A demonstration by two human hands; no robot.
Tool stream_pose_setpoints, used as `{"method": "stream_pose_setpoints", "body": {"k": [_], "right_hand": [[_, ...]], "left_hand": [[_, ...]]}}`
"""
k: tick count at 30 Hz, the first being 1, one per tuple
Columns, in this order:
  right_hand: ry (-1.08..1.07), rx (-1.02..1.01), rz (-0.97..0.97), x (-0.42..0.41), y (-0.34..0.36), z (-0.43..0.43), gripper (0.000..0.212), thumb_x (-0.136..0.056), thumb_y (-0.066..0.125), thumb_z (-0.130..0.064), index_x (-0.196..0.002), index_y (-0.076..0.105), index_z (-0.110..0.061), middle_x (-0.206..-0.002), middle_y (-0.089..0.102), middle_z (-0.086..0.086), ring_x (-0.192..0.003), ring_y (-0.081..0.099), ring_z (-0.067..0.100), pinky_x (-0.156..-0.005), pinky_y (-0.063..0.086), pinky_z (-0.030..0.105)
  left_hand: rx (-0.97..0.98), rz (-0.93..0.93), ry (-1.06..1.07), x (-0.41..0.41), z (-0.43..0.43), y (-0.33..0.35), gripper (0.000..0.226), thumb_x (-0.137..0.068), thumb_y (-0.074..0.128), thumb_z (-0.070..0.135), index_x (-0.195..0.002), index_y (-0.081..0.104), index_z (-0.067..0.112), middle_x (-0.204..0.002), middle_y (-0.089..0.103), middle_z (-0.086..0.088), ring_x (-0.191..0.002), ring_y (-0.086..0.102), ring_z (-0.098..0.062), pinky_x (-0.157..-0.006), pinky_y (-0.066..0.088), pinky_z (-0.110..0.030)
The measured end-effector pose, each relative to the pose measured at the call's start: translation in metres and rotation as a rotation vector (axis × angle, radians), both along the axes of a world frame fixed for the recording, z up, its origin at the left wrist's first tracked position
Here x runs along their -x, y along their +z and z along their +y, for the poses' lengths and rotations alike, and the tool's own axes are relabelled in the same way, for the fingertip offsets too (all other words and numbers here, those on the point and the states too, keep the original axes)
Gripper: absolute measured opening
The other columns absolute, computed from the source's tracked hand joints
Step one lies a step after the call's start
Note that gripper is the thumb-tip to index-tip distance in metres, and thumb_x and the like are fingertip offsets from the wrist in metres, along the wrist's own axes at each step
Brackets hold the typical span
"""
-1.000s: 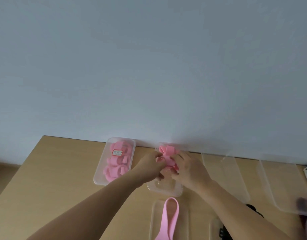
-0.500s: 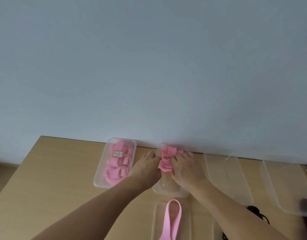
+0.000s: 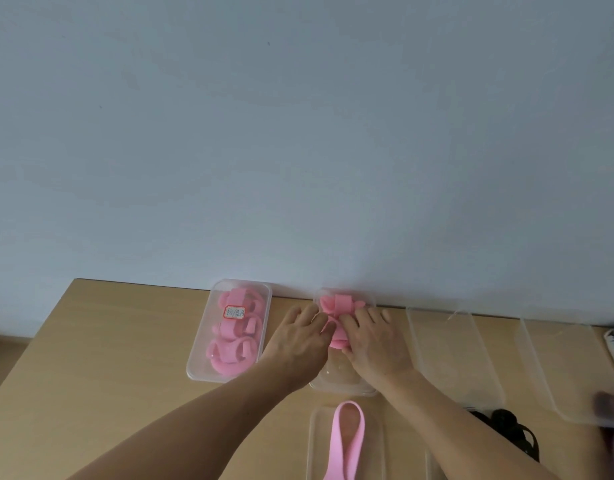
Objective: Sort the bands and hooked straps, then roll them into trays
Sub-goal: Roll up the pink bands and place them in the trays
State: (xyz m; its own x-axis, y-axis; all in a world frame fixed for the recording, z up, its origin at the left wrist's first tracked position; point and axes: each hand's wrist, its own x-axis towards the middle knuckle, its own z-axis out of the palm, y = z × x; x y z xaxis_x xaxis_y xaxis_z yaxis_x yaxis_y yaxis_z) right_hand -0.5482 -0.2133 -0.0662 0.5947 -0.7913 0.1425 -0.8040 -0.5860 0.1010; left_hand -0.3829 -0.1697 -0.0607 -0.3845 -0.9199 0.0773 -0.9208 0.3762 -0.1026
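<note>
A clear tray (image 3: 347, 388) stands against the wall at the middle of the desk. Rolled pink bands (image 3: 337, 303) fill its far end. My left hand (image 3: 300, 337) and my right hand (image 3: 373, 337) meet over this tray and pinch a rolled pink band (image 3: 336, 336) between their fingertips, low inside it. A second clear tray (image 3: 201, 362) to the left holds several rolled pink bands and a small red-edged label (image 3: 234, 312). Near the bottom edge, a loose pink band loop (image 3: 347, 441) lies across another clear tray (image 3: 314, 445).
Two clear trays (image 3: 454, 358) (image 3: 572, 372) lie to the right along the wall. Black straps (image 3: 510, 427) sit at the lower right, partly cut off. The wooden desk (image 3: 90, 375) ends at the left; the wall is directly behind the trays.
Both hands have moved with the rolled band toward the far end of the middle tray and lowered it beside the bands there. The other trays have stayed in place.
</note>
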Motion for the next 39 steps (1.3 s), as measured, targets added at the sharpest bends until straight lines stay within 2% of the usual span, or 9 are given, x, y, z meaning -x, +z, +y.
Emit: {"method": "stream_pose_setpoints", "body": {"k": [2,7,11,13,18,22,28,35,39], "right_hand": [[-0.007,-0.005,-0.037,0.002,0.002,0.002,0.044,-0.056,0.089,-0.033,-0.091,0.067,-0.018,-0.079,0.064,0.003,-0.074,0.062,0.026,-0.064,0.049,0.035],[0.023,0.001,-0.060,0.013,0.009,0.010,0.019,-0.069,0.079,-0.034,-0.074,0.068,-0.019,-0.080,0.065,-0.001,-0.078,0.062,0.024,-0.065,0.045,0.038],[-0.006,-0.028,0.015,0.013,0.014,0.015,0.022,-0.065,0.079,-0.033,-0.078,0.071,-0.017,-0.084,0.066,-0.001,-0.081,0.063,0.024,-0.063,0.049,0.038],[-0.013,-0.037,0.001,0.013,0.016,0.017,0.023,-0.066,0.077,-0.033,-0.080,0.071,-0.016,-0.087,0.066,0.000,-0.083,0.063,0.025,-0.063,0.049,0.038],[-0.009,-0.072,-0.025,0.016,0.016,0.018,0.022,-0.066,0.075,-0.033,-0.082,0.070,-0.019,-0.090,0.066,-0.003,-0.088,0.063,0.023,-0.065,0.048,0.037],[-0.023,-0.084,-0.066,0.015,0.020,0.018,0.018,-0.066,0.075,-0.031,-0.079,0.070,-0.020,-0.094,0.067,-0.002,-0.095,0.064,0.023,-0.067,0.050,0.037],[-0.053,-0.123,-0.108,0.020,0.023,0.021,0.018,-0.072,0.071,-0.029,-0.088,0.071,-0.021,-0.101,0.067,-0.003,-0.096,0.062,0.023,-0.077,0.051,0.038],[-0.101,-0.126,-0.179,0.026,0.036,0.036,0.033,-0.069,0.075,-0.024,-0.102,0.073,-0.022,-0.100,0.067,-0.004,-0.090,0.062,0.024,-0.071,0.049,0.036],[-0.142,-0.117,-0.182,0.024,0.047,0.047,0.034,-0.067,0.075,-0.024,-0.102,0.073,-0.022,-0.099,0.067,-0.004,-0.089,0.063,0.024,-0.070,0.050,0.036]], "left_hand": [[-0.028,-0.025,0.010,-0.001,0.000,0.000,0.033,-0.075,0.066,0.026,-0.107,0.072,0.015,-0.097,0.068,0.001,-0.098,0.062,-0.024,-0.083,0.052,-0.037],[-0.059,-0.020,0.026,0.000,0.000,0.004,0.039,-0.073,0.069,0.030,-0.108,0.072,0.016,-0.099,0.068,0.001,-0.099,0.063,-0.023,-0.083,0.053,-0.036],[-0.045,0.032,0.020,0.005,-0.001,0.008,0.037,-0.074,0.067,0.027,-0.108,0.072,0.015,-0.103,0.070,-0.002,-0.097,0.064,-0.026,-0.084,0.054,-0.037],[-0.045,0.065,0.002,0.005,0.000,0.010,0.036,-0.075,0.068,0.027,-0.108,0.073,0.016,-0.106,0.070,-0.002,-0.099,0.064,-0.025,-0.085,0.054,-0.037],[-0.142,0.021,-0.033,0.002,0.003,0.009,0.032,-0.085,0.052,0.025,-0.109,0.071,0.018,-0.119,0.064,-0.004,-0.114,0.056,-0.028,-0.095,0.049,-0.043],[-0.140,0.024,-0.031,0.005,0.002,0.012,0.029,-0.083,0.052,0.026,-0.102,0.073,0.019,-0.123,0.064,-0.005,-0.114,0.057,-0.027,-0.097,0.049,-0.042],[-0.191,0.070,0.007,0.003,0.000,0.008,0.043,-0.094,0.037,0.027,-0.131,0.059,0.017,-0.143,0.049,-0.008,-0.131,0.040,-0.028,-0.109,0.033,-0.043],[-0.210,0.144,0.044,-0.001,0.002,0.011,0.045,-0.095,0.041,0.026,-0.138,0.052,0.024,-0.146,0.047,-0.003,-0.134,0.041,-0.025,-0.110,0.032,-0.040],[-0.235,0.133,0.033,-0.002,0.003,0.016,0.048,-0.095,0.041,0.026,-0.142,0.047,0.026,-0.151,0.041,-0.002,-0.136,0.036,-0.025,-0.110,0.029,-0.040]]}}
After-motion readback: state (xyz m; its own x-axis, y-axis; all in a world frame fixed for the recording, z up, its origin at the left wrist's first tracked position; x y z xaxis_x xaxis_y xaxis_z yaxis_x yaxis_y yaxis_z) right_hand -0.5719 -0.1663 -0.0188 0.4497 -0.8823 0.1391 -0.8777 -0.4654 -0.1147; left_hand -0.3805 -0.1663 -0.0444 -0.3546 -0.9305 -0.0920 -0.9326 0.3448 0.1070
